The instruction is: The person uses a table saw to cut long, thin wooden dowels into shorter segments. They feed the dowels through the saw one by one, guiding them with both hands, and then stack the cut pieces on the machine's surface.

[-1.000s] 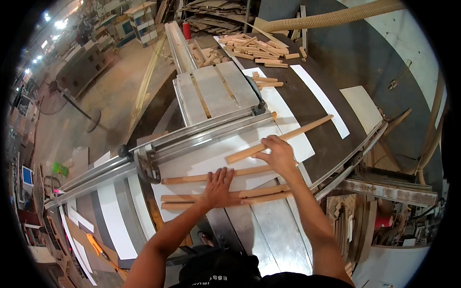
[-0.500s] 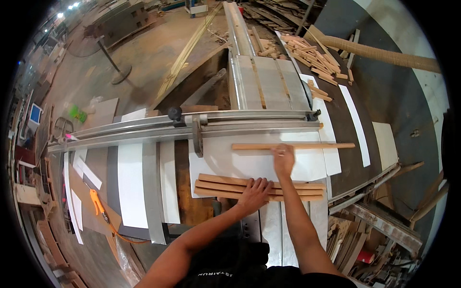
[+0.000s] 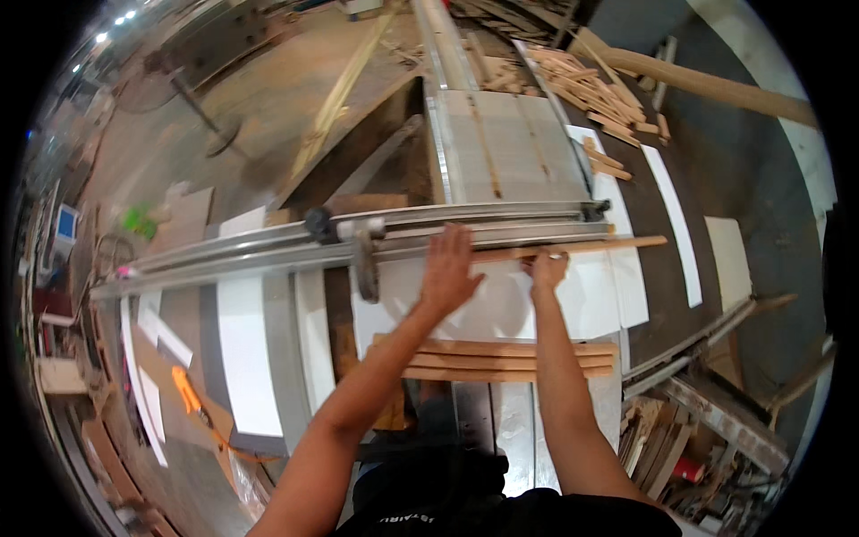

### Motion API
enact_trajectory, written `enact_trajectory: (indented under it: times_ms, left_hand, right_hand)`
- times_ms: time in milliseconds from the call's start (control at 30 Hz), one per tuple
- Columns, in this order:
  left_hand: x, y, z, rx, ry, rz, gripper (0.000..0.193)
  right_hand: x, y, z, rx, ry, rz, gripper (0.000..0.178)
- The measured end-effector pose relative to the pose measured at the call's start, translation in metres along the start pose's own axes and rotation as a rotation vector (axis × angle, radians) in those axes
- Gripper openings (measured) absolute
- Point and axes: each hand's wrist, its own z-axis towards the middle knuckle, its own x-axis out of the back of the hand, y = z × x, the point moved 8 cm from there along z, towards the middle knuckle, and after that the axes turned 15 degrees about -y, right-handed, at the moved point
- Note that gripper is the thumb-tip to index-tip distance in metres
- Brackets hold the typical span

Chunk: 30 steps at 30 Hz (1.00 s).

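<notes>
A long thin wooden strip point(image 3: 604, 244) lies along the metal fence point(image 3: 268, 249), its right end reaching past the white board point(image 3: 501, 300). With fingers bent round it, my right hand point(image 3: 548, 268) grips the strip near its middle. My left hand point(image 3: 450, 273) is open, its fingers stretched out over the strip's left end and against the fence; that end is hidden beneath it. A flip stop point(image 3: 364, 267) hangs from the fence just left of that hand. Several more wooden strips point(image 3: 501, 361) lie side by side at the board's near edge, partly covered by my forearms.
Beyond the fence is a grey metal saw table point(image 3: 510, 148). Short cut wood pieces point(image 3: 586, 88) are heaped at the far right, near a ribbed hose point(image 3: 716, 85). An orange air gun point(image 3: 186, 389) lies at left beside white panels point(image 3: 242, 349). Offcuts point(image 3: 658, 447) fill the lower right.
My left hand has left the row of strips and moved forward to the fence. My right hand has pushed the single strip forward against the fence. The view has shifted slightly.
</notes>
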Motion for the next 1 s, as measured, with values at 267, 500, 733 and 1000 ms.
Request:
enact_trajectory:
  times_ms: [267,500,733,1000]
  left_hand:
    - [0.001,-0.014,0.015,0.032,-0.072,0.123,0.092]
    - [-0.008,-0.008,0.019,0.046,-0.059,0.262,0.088]
    - [-0.005,-0.001,0.019,0.003,0.023,0.285,0.085]
    - [-0.01,-0.008,0.02,-0.051,0.004,0.24,0.075]
  right_hand:
    - [-0.034,-0.019,-0.03,-0.057,-0.019,-0.078,0.064]
    - [-0.054,-0.02,-0.055,0.032,-0.067,-0.016,0.038]
    - [-0.081,-0.014,-0.076,0.203,0.061,-0.299,0.049]
    - [-0.086,-0.009,-0.078,0.13,0.049,-0.386,0.036]
